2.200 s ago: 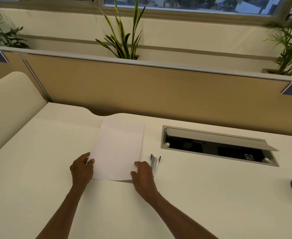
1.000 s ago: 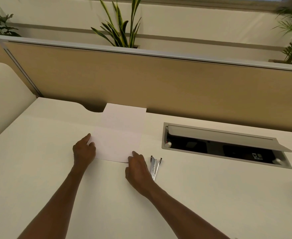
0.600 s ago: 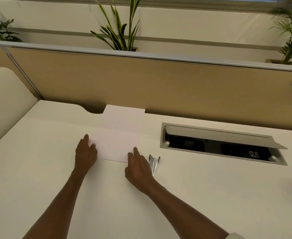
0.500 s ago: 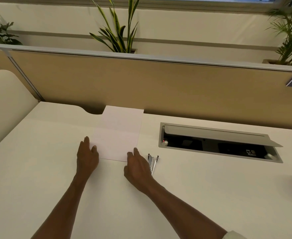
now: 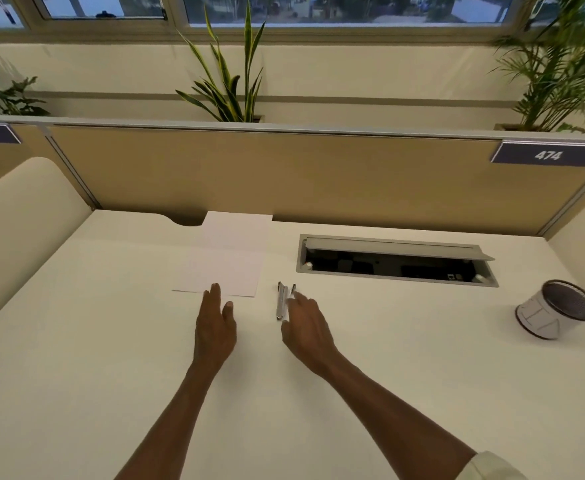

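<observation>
A white sheet of paper (image 5: 230, 258) lies flat on the cream desk (image 5: 111, 341), its far edge against the partition. My left hand (image 5: 215, 327) rests flat with straight fingers, the fingertips touching the paper's near edge. A small silver stapler (image 5: 283, 299) lies just right of the paper. My right hand (image 5: 306, 327) hovers beside the stapler with fingers extended, fingertips at its right side; I cannot tell if they touch it.
An open cable tray (image 5: 395, 259) is set into the desk at the right. A white mesh pen cup (image 5: 557, 313) lies tilted at the far right. A tan partition (image 5: 318, 174) closes the back, with plants behind it.
Both hands left the paper's near corners. The left hand shifted right to the middle of the near edge; the right hand moved right to the stapler. The paper stays put.
</observation>
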### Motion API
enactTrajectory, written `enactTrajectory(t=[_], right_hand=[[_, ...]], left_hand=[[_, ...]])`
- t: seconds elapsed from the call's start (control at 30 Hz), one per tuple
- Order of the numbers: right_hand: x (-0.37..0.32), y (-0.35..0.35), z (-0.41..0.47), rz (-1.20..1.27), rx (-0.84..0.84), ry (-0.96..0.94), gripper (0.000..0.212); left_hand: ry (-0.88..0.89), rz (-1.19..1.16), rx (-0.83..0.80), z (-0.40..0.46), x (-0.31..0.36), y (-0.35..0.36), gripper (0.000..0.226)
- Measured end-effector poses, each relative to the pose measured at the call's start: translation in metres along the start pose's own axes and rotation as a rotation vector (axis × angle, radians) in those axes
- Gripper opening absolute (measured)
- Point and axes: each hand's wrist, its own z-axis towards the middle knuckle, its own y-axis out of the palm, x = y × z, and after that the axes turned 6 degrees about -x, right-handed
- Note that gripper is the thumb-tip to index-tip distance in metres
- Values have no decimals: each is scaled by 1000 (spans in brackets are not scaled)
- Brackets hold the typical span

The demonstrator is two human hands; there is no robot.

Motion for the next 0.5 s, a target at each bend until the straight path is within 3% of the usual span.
enactTrajectory(t=[0.17,0.33,0.5], right_hand=[[32,-36,-45,-16,18,55,26],[75,-54,-93,46,85,71,37],[112,-72,-138,131,110,245,37]], left_hand=[[54,0,-62,-59,31,29,49],[151,45,-95,-115,39,62,47],[137,86,-163,-154,45,92,45]])
